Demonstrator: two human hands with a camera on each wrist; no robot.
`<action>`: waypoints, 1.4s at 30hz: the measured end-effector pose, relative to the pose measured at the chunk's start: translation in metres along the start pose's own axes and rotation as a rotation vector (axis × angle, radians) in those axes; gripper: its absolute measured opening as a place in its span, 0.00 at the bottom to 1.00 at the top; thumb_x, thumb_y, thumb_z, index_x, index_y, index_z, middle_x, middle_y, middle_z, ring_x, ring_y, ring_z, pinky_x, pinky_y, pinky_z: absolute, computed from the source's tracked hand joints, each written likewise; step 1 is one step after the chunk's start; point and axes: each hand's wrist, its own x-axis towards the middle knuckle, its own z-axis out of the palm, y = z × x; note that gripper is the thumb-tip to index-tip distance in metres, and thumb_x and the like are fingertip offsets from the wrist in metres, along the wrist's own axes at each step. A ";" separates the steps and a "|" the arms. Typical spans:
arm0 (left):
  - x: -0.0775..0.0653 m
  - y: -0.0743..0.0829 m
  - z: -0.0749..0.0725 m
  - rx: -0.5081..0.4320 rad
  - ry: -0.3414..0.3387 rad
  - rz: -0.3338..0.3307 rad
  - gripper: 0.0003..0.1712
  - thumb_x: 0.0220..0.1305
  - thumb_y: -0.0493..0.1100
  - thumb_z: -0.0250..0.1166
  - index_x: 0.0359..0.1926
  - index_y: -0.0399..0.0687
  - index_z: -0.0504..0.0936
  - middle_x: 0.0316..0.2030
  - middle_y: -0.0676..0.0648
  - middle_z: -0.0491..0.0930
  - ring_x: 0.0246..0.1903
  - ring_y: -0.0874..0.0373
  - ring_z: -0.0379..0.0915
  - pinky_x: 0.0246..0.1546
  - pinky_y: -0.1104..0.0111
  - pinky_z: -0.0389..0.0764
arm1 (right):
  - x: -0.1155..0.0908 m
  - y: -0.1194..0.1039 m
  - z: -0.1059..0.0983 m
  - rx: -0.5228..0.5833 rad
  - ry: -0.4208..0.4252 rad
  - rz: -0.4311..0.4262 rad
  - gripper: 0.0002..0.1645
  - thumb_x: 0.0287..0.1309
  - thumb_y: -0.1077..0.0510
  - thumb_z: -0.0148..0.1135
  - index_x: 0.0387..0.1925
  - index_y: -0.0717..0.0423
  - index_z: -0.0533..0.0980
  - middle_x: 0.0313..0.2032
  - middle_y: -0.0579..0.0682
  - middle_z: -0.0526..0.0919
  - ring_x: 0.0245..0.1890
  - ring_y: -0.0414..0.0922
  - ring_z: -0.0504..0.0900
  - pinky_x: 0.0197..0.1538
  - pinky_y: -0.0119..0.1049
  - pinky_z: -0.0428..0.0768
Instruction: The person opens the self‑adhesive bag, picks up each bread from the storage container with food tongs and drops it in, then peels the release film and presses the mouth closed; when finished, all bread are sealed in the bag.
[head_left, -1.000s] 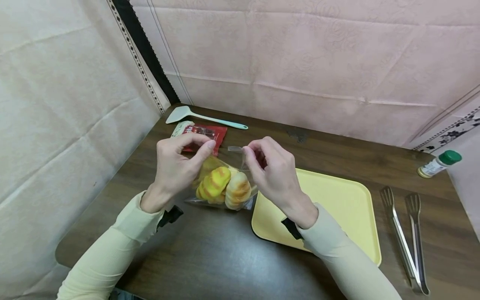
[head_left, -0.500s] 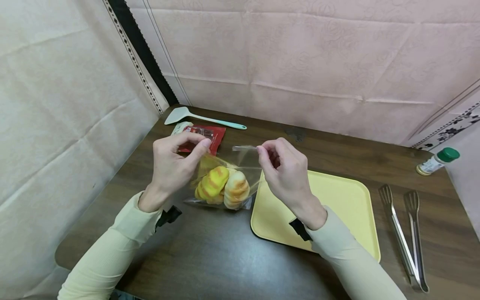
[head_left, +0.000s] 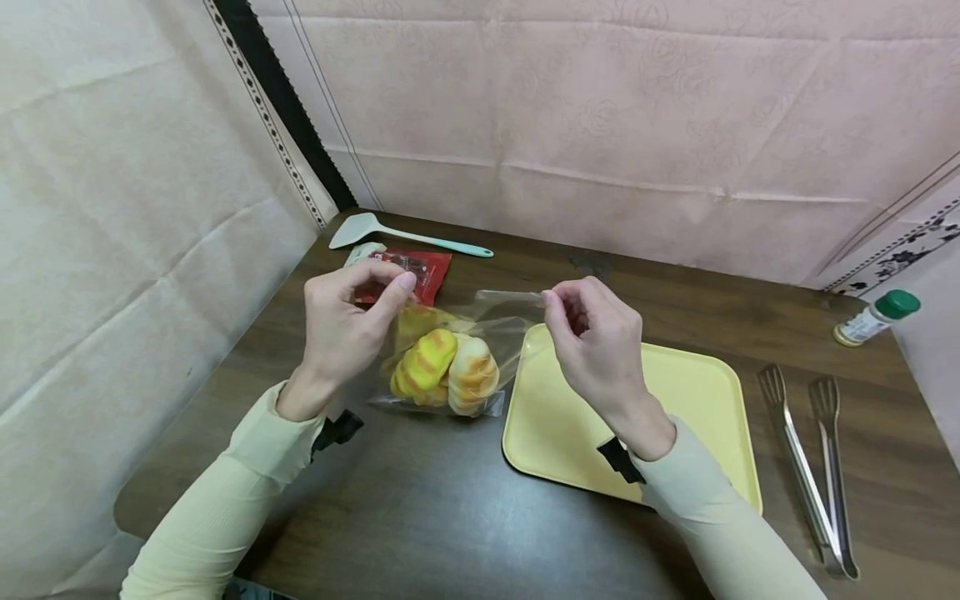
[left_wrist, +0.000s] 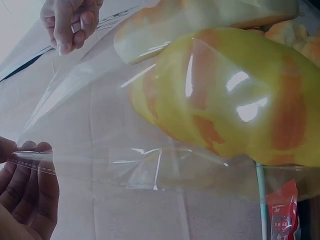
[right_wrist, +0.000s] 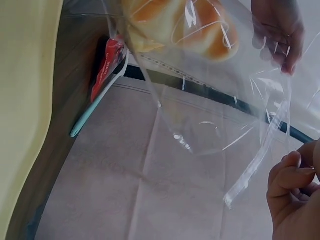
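Note:
A clear plastic bag [head_left: 510, 329] holds several bread rolls, among them a yellow roll [head_left: 426, 367] and a pale, browned roll [head_left: 473, 375]. On the bag's left side, my left hand [head_left: 347, 329] pinches the edge between thumb and fingers, and the left wrist view shows that film edge held by the left hand [left_wrist: 30, 192]. Opposite it, my right hand [head_left: 600, 346] pinches the other end of the mouth. A clear strip [right_wrist: 255, 155] runs along the bag's edge near the right hand [right_wrist: 295, 190]. Between both hands the film is stretched out.
A yellow tray [head_left: 697, 417] lies under the right forearm. Behind the bag are a red packet [head_left: 427, 275] and a pale blue spatula [head_left: 420, 240]. Metal tongs [head_left: 810, 475] and a green-capped bottle [head_left: 873, 318] are at the right.
My right hand has moved to the right, drawing the bag's mouth wider and tauter. The left hand has shifted only slightly left; the rolls stay about where they were.

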 end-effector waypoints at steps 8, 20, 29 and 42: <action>0.001 0.000 0.001 -0.026 -0.003 -0.015 0.04 0.69 0.29 0.71 0.36 0.29 0.88 0.26 0.35 0.87 0.27 0.73 0.80 0.30 0.81 0.81 | -0.006 0.008 -0.010 -0.024 0.014 0.020 0.05 0.67 0.71 0.68 0.33 0.68 0.81 0.25 0.56 0.80 0.22 0.40 0.71 0.31 0.19 0.67; 0.002 -0.002 0.001 0.000 0.032 -0.023 0.07 0.70 0.31 0.71 0.36 0.27 0.87 0.25 0.36 0.86 0.26 0.73 0.77 0.28 0.81 0.76 | -0.013 0.018 -0.028 -0.087 0.069 0.097 0.06 0.68 0.69 0.67 0.33 0.69 0.81 0.24 0.58 0.82 0.24 0.31 0.72 0.33 0.15 0.68; 0.004 -0.003 0.002 0.000 0.029 -0.023 0.06 0.70 0.31 0.71 0.37 0.27 0.88 0.25 0.35 0.85 0.26 0.73 0.77 0.29 0.81 0.76 | -0.023 0.027 -0.045 -0.113 0.093 0.155 0.06 0.68 0.71 0.66 0.33 0.71 0.81 0.24 0.59 0.84 0.24 0.22 0.69 0.33 0.13 0.68; 0.004 -0.003 0.003 0.004 0.043 -0.027 0.06 0.70 0.31 0.71 0.36 0.28 0.88 0.25 0.35 0.86 0.25 0.73 0.77 0.29 0.80 0.75 | -0.035 0.040 -0.067 -0.165 0.098 0.194 0.07 0.68 0.70 0.67 0.33 0.72 0.81 0.24 0.61 0.83 0.25 0.17 0.68 0.32 0.12 0.67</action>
